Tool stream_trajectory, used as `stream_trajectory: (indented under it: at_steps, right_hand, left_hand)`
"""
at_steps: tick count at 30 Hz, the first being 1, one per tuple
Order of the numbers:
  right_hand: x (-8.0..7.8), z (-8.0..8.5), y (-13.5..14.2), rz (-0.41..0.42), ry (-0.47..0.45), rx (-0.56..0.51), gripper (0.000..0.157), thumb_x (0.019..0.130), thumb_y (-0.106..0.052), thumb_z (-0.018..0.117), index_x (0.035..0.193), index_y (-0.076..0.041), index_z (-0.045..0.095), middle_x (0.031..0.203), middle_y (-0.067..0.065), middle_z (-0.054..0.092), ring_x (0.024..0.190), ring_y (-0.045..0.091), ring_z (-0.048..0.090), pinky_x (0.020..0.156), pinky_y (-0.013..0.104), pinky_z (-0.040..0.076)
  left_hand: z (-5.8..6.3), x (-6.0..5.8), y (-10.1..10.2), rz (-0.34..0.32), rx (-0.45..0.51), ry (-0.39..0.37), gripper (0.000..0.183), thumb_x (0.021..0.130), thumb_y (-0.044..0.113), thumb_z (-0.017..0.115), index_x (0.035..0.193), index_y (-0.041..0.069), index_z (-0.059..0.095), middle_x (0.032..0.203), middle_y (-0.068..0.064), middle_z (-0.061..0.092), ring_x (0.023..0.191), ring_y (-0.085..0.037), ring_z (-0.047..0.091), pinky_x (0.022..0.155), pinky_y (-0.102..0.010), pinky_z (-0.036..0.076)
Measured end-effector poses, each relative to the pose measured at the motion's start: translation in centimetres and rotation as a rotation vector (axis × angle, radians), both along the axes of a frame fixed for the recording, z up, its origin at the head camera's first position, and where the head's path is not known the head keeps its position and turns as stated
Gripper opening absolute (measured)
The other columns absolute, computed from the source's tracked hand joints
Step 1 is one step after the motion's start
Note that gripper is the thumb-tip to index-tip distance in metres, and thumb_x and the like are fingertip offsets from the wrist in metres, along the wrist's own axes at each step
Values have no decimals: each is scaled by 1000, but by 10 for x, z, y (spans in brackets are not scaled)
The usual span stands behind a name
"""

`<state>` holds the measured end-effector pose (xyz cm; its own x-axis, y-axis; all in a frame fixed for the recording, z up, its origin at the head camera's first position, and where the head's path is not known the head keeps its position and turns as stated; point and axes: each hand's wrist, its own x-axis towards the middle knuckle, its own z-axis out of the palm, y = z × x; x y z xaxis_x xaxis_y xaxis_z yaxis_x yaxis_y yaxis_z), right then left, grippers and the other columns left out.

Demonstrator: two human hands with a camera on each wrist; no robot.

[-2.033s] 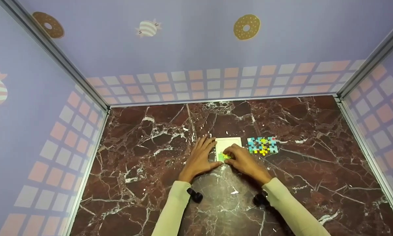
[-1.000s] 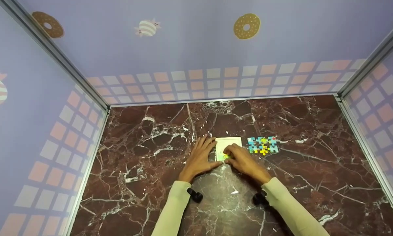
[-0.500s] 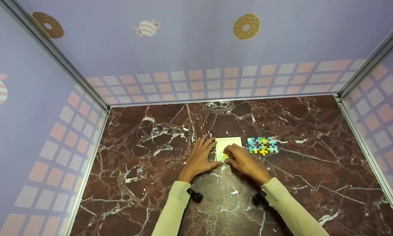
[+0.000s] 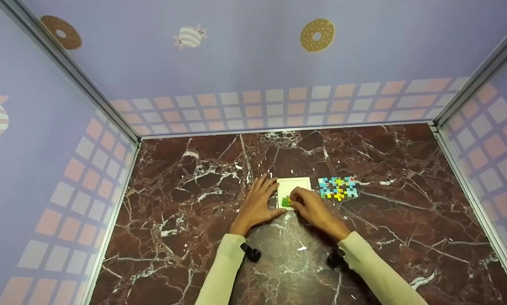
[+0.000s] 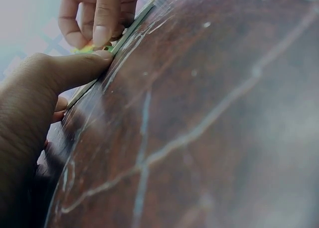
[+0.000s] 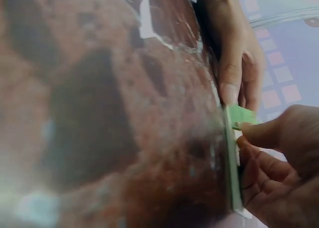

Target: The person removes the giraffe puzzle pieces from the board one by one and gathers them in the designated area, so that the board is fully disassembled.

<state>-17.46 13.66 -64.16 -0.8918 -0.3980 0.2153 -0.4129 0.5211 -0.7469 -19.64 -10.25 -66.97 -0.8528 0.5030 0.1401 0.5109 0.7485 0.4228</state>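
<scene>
A small cream puzzle tray [image 4: 294, 180] lies on the marble-patterned surface in the head view. My left hand [image 4: 257, 207] rests along its left side, fingers spread and thumb at the near edge. A green puzzle piece [image 4: 285, 202] sits in the tray's near left corner; the right wrist view shows the same green piece [image 6: 242, 114] near the left thumb. Beside it, my right hand [image 4: 315, 208] pinches a yellowish puzzle piece with thumb and fingertips, mostly hidden by the fingers. The left wrist view shows the right fingers [image 5: 102, 33] pointing down over the tray.
Right of the tray lies a block of blue and yellow puzzle pieces [image 4: 339, 188], set close together. Purple patterned walls [image 4: 253, 63] enclose the surface at the back and both sides. Each wrist wears a black camera [image 4: 252, 253].
The right hand has shifted slightly right, its fingertips still at the tray's near part. More of the green piece shows now and less of the yellow one. The left hand stays in place.
</scene>
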Motion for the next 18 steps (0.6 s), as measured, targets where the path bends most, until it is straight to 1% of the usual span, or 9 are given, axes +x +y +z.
stream_trajectory:
  at_steps: [6,10,14,18]
  right_hand:
    - [4,-1,1,-14,-24,-120,10,97,4,78,103,-3,73,96,10,80,87,23,75,82,38,66]
    - [7,1,3,-39,-29,-190,10,96,5,79,102,-3,74,97,10,80,86,24,75,80,33,66]
    - [10,4,11,-71,-9,-223,10,95,5,79,101,-2,74,96,10,80,85,24,76,78,31,65]
    - [12,5,23,-102,-18,-243,10,95,6,79,102,-1,75,96,12,80,84,21,74,77,26,63]
  left_hand:
    - [0,0,0,-3,1,14,96,93,69,75,165,11,50,177,-7,39,169,-36,19,139,-55,7]
    - [0,0,0,-9,2,12,96,93,69,75,165,10,51,176,-7,39,169,-37,20,139,-55,8]
    - [0,0,0,-11,-6,7,96,93,71,73,164,11,51,177,-7,39,169,-37,20,139,-55,7]
    - [0,0,0,-10,-3,10,97,93,72,72,164,11,51,176,-7,39,168,-37,20,139,-55,8]
